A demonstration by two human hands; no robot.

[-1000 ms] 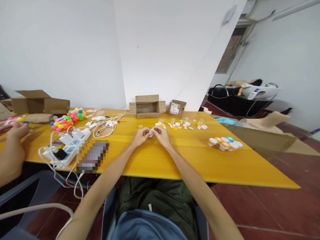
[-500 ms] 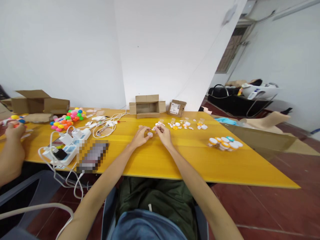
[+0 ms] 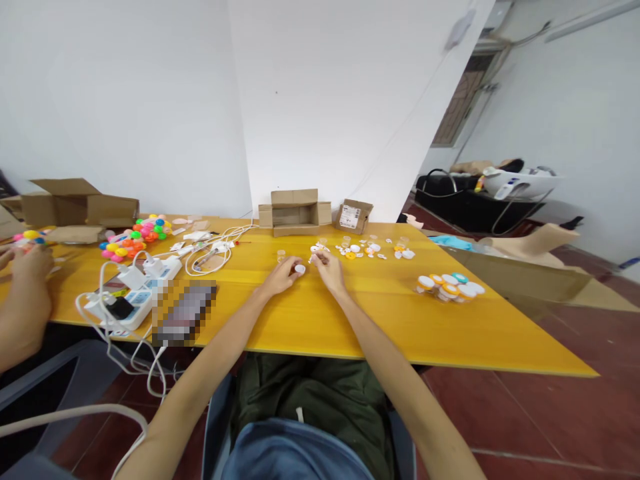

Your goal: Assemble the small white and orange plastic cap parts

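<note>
My left hand (image 3: 281, 277) is clamped on a round white lid (image 3: 300, 270), with the thumb and fingers at its edge. The lid is just over the yellow table (image 3: 320, 320) or touching it; I can't tell which. I can't tell if a cup is under it, either. My right hand (image 3: 327, 268) is just right of the lid, thumb and finger pinched together on a small white piece (image 3: 313, 259). It is too tiny for me to see its shape.

I think a soft, firm grip is best: too hard and the lid may tip, too loose and the piece may slip. I should hold the lid flat and bring my fingertips in slowly, so they don't bump.

A clear little cup (image 3: 281, 255) stands behind the lid, to its left. My left hand should mind it. Past the lid, to the right, lie an orange disc (image 3: 351, 255) and more small bits. Farther behind the lid sits an open cardboard box (image 3: 295, 217).
</note>
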